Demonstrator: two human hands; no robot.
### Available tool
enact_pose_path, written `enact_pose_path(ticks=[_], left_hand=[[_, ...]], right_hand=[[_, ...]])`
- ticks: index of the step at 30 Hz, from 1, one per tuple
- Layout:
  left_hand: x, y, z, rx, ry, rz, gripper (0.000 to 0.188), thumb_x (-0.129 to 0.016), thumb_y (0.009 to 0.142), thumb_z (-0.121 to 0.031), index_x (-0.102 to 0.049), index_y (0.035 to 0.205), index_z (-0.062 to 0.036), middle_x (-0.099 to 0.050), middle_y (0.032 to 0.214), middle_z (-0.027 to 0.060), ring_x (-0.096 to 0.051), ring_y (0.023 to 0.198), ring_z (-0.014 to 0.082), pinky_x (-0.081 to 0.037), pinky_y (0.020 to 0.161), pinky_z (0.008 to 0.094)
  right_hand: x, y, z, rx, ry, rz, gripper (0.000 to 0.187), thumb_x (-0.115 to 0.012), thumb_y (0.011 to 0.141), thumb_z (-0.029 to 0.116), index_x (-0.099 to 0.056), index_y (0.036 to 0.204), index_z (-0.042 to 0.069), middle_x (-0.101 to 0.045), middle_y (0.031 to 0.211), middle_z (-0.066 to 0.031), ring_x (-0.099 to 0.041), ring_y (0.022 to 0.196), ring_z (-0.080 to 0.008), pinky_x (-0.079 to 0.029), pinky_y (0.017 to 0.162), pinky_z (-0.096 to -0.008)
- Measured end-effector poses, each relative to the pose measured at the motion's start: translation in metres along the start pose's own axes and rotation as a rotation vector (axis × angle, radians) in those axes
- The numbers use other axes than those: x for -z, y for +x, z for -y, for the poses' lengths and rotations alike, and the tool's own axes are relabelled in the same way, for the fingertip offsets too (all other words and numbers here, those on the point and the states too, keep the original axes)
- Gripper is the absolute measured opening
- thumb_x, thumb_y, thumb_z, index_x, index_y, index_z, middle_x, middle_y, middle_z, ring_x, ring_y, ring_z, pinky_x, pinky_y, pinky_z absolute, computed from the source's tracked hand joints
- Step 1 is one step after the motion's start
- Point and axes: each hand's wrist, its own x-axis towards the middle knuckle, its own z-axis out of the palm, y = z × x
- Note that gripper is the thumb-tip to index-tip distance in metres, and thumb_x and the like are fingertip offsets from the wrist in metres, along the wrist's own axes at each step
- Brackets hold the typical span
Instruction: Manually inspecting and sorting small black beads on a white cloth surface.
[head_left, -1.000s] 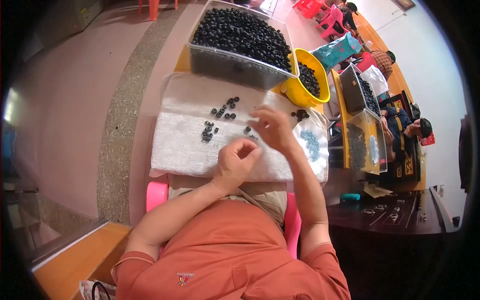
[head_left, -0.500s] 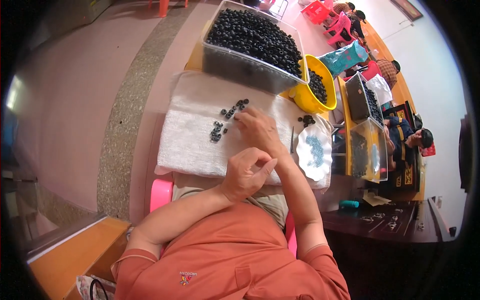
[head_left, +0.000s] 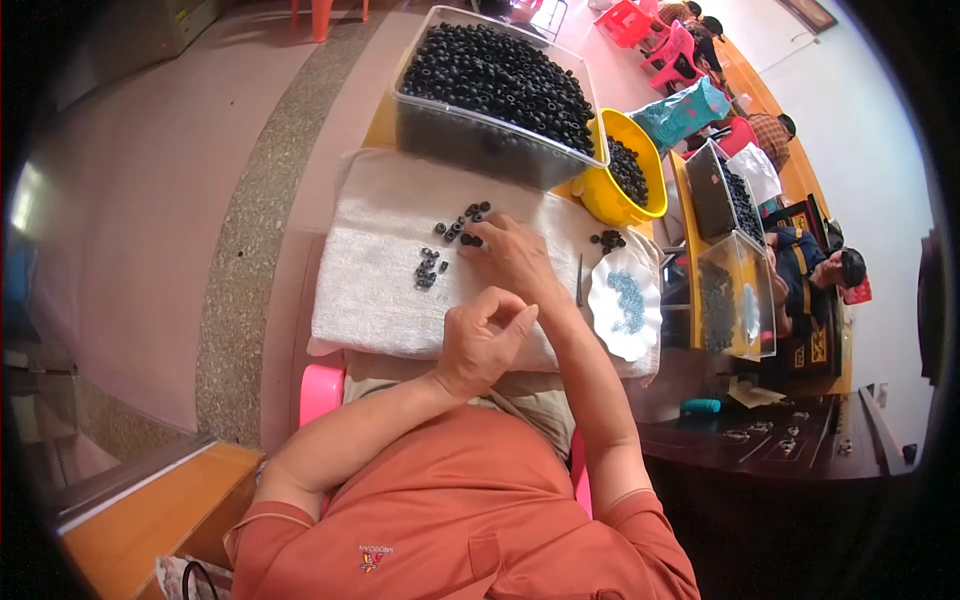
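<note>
My right hand [head_left: 515,260] reaches over the white cloth [head_left: 375,210], thumb and fingertips closed at a small black ring-shaped bead [head_left: 470,240]. Beside those fingertips lies a loose group of similar black beads [head_left: 453,229], and a second cluster of small, shiny dark pieces [head_left: 428,270] sits nearer to me. My left hand [head_left: 478,340] hovers at the cloth's near edge, close to my right wrist. Its fingers curl in and the thumb meets the forefinger; whatever they pinch, if anything, is too small to see.
Beyond the cloth stands a clear bin [head_left: 500,140] heaped with black beads, with a yellow bowl [head_left: 600,197] on its right. A white scalloped dish [head_left: 610,335] holds tiny blue beads beside tweezers [head_left: 580,280] and some black beads [head_left: 608,241]. People sit along the right.
My right fingertips have come down slightly toward me, with black beads now showing at them. My left hand has shifted a little left, still curled.
</note>
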Motion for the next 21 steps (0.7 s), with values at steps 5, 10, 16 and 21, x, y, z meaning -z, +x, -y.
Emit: enact_pose_path(ticks=[5, 10, 16, 21], left_hand=[[0.002, 0.003, 0.004, 0.06, -0.049, -0.005, 0.013, -0.07, 0.09, -0.013, -0.063, 0.086, -0.0035, -0.062, 0.071, -0.0021, -0.056, 0.064, 0.0037, -0.045, 0.058, 0.0215], [0.01, 0.016, 0.016, 0.212, -0.27, -0.139, 0.012, -0.068, 0.092, -0.013, -0.061, 0.091, -0.004, -0.06, 0.076, -0.0021, -0.054, 0.066, 0.0046, -0.046, 0.062, 0.02], [0.013, 0.023, 0.035, 0.171, -0.27, -0.224, 0.019, -0.067, 0.091, -0.011, -0.057, 0.105, -0.0022, -0.061, 0.091, 0.0025, -0.057, 0.078, 0.0086, -0.049, 0.068, 0.0225], [0.015, 0.02, 0.038, 0.395, -0.382, -0.052, 0.016, -0.066, 0.09, -0.007, -0.058, 0.104, -0.0029, -0.064, 0.09, 0.0032, -0.06, 0.078, 0.0092, -0.051, 0.069, 0.0234]], right_hand=[[-0.005, -0.002, -0.004, 0.023, 0.052, -0.051, 0.025, -0.073, 0.08, 0.024, -0.069, 0.099, 0.008, -0.064, 0.098, -0.0104, -0.063, 0.09, -0.032, -0.051, 0.077, -0.0408], [0.009, -0.017, -0.01, 0.095, 0.261, -0.175, 0.023, -0.075, 0.077, 0.012, -0.067, 0.097, 0.004, -0.064, 0.093, -0.0124, -0.064, 0.084, -0.0334, -0.052, 0.071, -0.0386], [0.036, -0.038, 0.008, 0.123, 0.532, -0.175, 0.028, -0.075, 0.073, -0.002, -0.065, 0.099, 0.0, -0.068, 0.092, -0.0137, -0.067, 0.08, -0.0243, -0.054, 0.071, -0.0331], [0.039, -0.053, 0.004, 0.082, 0.607, -0.091, 0.026, -0.073, 0.076, -0.005, -0.065, 0.101, 0.0, -0.067, 0.091, -0.0127, -0.067, 0.08, -0.0222, -0.054, 0.071, -0.0309]])
